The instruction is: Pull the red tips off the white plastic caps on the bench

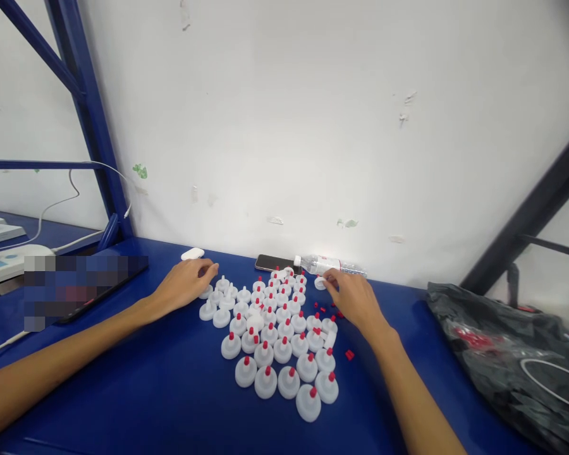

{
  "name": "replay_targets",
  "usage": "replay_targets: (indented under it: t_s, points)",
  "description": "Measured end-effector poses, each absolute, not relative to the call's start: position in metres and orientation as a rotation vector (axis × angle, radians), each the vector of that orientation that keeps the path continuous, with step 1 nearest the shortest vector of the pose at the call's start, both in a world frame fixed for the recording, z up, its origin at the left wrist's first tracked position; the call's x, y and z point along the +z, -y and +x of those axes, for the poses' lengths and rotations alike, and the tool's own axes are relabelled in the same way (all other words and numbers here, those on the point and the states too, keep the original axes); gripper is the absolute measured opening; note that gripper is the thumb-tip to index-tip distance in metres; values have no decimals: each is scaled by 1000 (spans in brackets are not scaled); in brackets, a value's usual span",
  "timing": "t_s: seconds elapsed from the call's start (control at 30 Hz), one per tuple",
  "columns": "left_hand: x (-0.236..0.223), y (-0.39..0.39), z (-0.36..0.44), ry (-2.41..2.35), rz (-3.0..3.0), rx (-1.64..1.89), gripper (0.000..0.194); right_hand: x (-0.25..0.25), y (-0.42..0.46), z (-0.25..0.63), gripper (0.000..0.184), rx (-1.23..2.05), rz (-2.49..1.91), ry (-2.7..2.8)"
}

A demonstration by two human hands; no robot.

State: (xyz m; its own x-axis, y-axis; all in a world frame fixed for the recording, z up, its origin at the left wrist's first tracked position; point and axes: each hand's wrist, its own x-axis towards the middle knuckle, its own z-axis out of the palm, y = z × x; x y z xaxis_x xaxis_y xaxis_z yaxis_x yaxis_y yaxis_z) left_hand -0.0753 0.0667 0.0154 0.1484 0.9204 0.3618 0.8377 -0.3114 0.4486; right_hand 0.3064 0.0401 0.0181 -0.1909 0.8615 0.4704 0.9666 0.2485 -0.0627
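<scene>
Nearest the camera stand the white caps with red tips [284, 344] in rows on the blue table [171, 392]. The right hand [355, 298] pinches one bare white cap [319, 283] at the far right edge – the left hand [183, 284], fingers curled and empty, touches the far left caps

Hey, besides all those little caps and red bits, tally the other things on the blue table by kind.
Phone: 1
Water bottle: 1
White case: 1
Black bag: 1
Dark tablet: 1
Total: 5
</scene>
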Motion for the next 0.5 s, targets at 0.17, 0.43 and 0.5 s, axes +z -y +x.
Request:
replay_targets:
  t_s: [0.17, 0.43, 0.5]
  points:
    - [30, -45, -62, -1592, 2431, 1131, 23, 37, -23, 282, 14, -446, -1380, 2046]
    - [32, 8, -25, -1121, 2419, 1160, 32, 34, 11, 194, 14, -480, -796, 2184]
    - [28, 11, -19, -1083, 2372, 1186, 28, 30, 15, 183, 15, -461, -730, 2201]
